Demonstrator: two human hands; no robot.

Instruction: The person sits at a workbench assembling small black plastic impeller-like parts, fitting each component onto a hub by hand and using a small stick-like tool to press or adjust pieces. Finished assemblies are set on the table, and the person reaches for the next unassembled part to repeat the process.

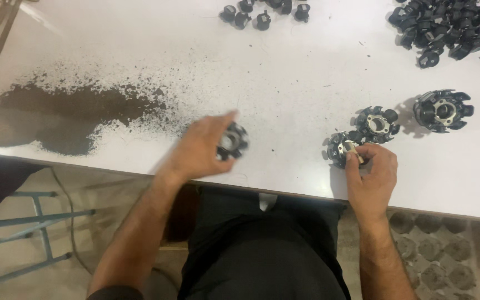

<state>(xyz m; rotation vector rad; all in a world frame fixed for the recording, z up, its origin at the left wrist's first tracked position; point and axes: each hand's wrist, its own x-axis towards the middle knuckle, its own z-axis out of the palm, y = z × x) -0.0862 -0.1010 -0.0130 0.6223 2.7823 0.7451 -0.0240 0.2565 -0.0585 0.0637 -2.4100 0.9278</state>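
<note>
My left hand [201,150] grips a round black and silver ring part [233,142] near the front edge of the white table [284,72]; the hand is blurred. My right hand [372,175] pinches a second, similar ring part [340,149] with thumb and fingers at the table's front right. Just behind that part lies another ring part [377,123]. A larger ring part [443,110] rests further right.
A dark powder stain [68,114] spreads across the table's left side. A heap of small black parts [454,28] fills the far right corner, and several more small black parts [262,14] sit at the far middle. A blue metal stool frame [34,222] stands lower left.
</note>
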